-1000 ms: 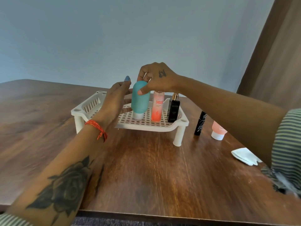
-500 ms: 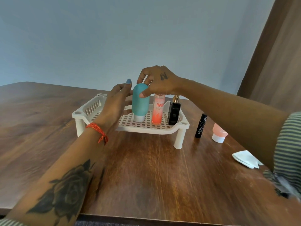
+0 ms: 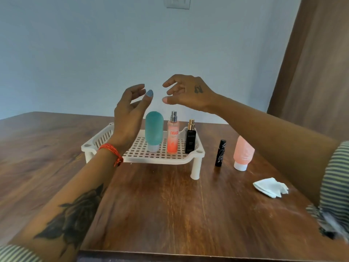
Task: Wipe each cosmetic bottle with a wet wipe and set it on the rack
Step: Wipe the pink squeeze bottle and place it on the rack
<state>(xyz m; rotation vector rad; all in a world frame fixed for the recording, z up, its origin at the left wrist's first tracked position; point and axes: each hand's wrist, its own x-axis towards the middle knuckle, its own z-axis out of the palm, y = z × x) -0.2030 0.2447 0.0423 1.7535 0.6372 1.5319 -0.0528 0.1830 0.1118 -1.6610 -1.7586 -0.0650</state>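
Both hands, left hand [image 3: 130, 112] and right hand [image 3: 187, 93], hover empty with loosely spread fingers above the teal bottle [image 3: 154, 129]. It stands cap-down on the white rack [image 3: 190, 157], on the surface [image 3: 170, 205].

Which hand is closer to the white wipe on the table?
Right. The right hand hovers above the rack, its arm passing over the wipe. The left hand is farther left, beside the teal bottle.

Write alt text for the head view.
Both hands, left and right, hover open above a white rack holding a teal bottle, an orange spray and a black bottle. On the table right of it: black tube, pink bottle, wipe.
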